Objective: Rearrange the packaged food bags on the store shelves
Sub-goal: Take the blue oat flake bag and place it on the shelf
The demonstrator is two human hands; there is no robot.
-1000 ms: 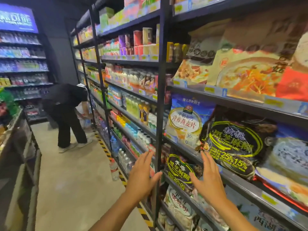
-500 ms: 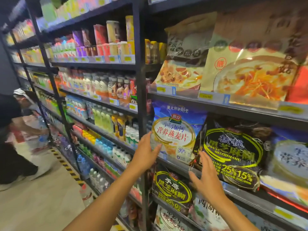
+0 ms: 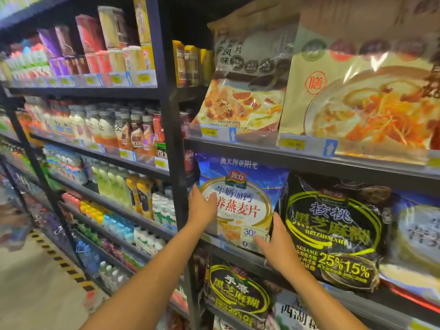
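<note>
- The blue oatmeal bag (image 3: 242, 186) is seen standing upright at the left end of a middle shelf (image 3: 238, 257), just beside the black upright post (image 3: 170, 129).
- Its left edge is held by the left hand (image 3: 202, 208): the thumb is laid on the front and the fingers (image 3: 195, 190) are kept together along the edge.
- Its lower right corner is held by the right hand (image 3: 279, 248): the thumb is stretched across the front, and the fingers (image 3: 276, 217) are pressed together in the gap beside the next bag.
- A black sesame paste bag (image 3: 333, 229) is found touching the blue bag on its right.
- A smaller black sesame bag (image 3: 238, 294) is placed on the shelf below.
- Two soup-mix bags (image 3: 242, 96) are leaned on the shelf above, behind yellow price tags (image 3: 208, 132).
- Bottled drinks (image 3: 114, 129) are lined up in the bay to the left of the post.
</note>
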